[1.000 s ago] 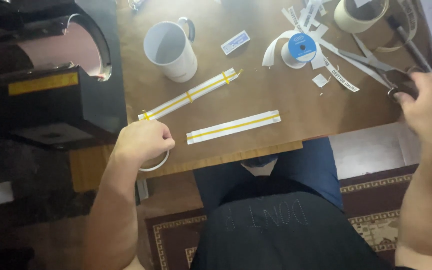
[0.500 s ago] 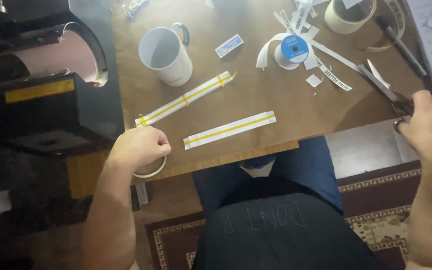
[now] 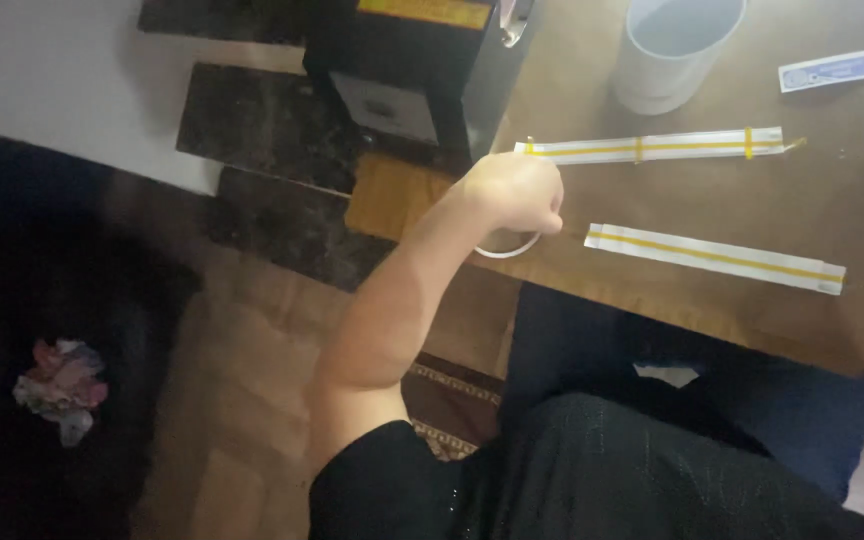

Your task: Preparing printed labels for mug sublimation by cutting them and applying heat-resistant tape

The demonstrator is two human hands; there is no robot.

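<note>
At the near edge of the wooden table (image 3: 672, 290), our left hand (image 3: 514, 192) curls its fingers (image 3: 548, 208) shut over a white ring (image 3: 508, 246), which pokes out just beneath them, beside a yellow-striped strip (image 3: 714, 258).

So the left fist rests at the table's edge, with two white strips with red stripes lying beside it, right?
Not quite: the head view shows the stripes are yellow, not red. The left fist does rest at the table edge, with the two white strips beside it.
</note>
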